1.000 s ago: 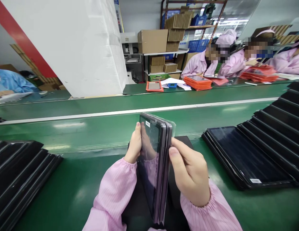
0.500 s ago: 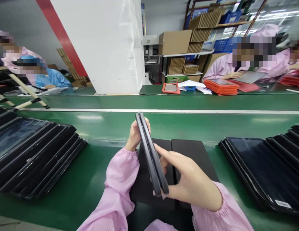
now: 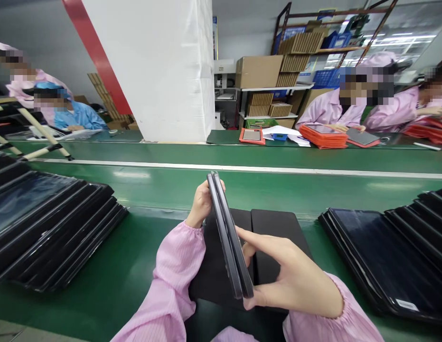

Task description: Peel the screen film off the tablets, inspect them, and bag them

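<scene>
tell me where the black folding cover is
In the head view, the open black folding cover lies on the green bench, below the left hand and right hand, between black tablet stacks left and right.

You face a long green desk (image 3: 221, 154) crossing the frame, with a white stripe (image 3: 221, 169) along it. Beyond it, left of center, stands a white wrapped pillar (image 3: 153, 71), a red strip (image 3: 96, 61) slanting down its left side against a grey wall (image 3: 35, 28). To its right, a white shelf (image 3: 276, 88) carries a cardboard box (image 3: 258, 71). At upper right, a brown metal rack (image 3: 334, 10) holds blue crates (image 3: 325, 78), and a glass pane (image 3: 399, 42) shows bright ceiling lights.
</scene>
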Demonstrator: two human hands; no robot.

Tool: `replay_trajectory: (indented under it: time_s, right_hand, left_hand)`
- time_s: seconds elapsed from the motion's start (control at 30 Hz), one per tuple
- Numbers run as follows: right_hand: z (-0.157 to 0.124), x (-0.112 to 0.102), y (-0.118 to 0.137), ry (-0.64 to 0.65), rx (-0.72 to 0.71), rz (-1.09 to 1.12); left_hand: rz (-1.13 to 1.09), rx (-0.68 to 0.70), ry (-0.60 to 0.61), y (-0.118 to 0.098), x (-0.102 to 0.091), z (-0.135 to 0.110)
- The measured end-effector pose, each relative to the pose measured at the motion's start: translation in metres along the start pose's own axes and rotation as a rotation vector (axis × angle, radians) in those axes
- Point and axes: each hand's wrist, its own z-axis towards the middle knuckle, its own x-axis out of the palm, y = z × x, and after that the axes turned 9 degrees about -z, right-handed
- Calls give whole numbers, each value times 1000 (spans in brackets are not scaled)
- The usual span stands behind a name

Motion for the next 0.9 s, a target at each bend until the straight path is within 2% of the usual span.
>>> replay_trajectory:
  time_s: [0.2, 0.47, 0.6, 0.77, 0.9]
  right_hand:
    - [-2, -5, 1, -3, -17, 16]
    - [-13, -16, 6, -101, -66, -65]
    - [-16, -25, 6, -144, -15, -76]
    - [-17, -37, 3, -141, 68, -2]
    - [-22, -40, -1, -101, 113, -11]
  left_hand:
    - [64, 3, -4, 0, 1, -3]
    - [123, 54, 13, -11, 15, -6]
    - [185, 57, -22, -6, 13, -2]
    - [165, 221, -16, 0, 15, 4]
    - [177, 190, 22, -2, 19, 5]
